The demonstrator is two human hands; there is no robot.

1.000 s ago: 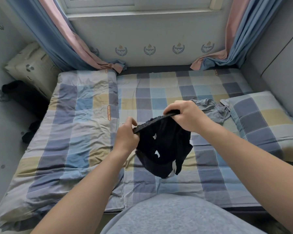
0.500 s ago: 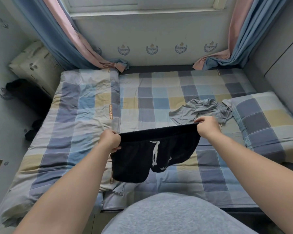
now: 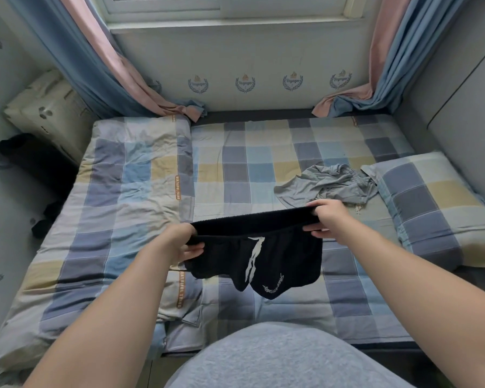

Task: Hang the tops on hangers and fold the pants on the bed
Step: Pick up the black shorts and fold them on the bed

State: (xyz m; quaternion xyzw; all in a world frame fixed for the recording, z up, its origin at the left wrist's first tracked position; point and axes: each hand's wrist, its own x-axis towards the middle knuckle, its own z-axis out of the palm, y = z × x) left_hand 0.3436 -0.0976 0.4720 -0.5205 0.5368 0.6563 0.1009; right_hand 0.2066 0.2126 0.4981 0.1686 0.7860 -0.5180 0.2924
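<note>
A pair of black shorts (image 3: 277,259) with white print hangs spread out above the checked bed (image 3: 249,169). My left hand (image 3: 179,242) grips the left end of the waistband and my right hand (image 3: 328,219) grips the right end, so the waistband is stretched flat between them. The two short legs dangle over the sheet. A crumpled grey garment (image 3: 325,183) lies on the bed just beyond my right hand, beside the pillow. No hangers are in view.
A folded checked quilt (image 3: 118,197) covers the bed's left half. A checked pillow (image 3: 431,203) lies at the right by the grey wall. Blue and pink curtains (image 3: 118,77) hang at both back corners. Dark clothes (image 3: 39,166) and a cream bag (image 3: 48,110) sit off the left side.
The bunched shorts have been pulled apart by my hands into a flat, stretched waistband. My left hand moved left and my right hand moved right, and the grey garment is now uncovered.
</note>
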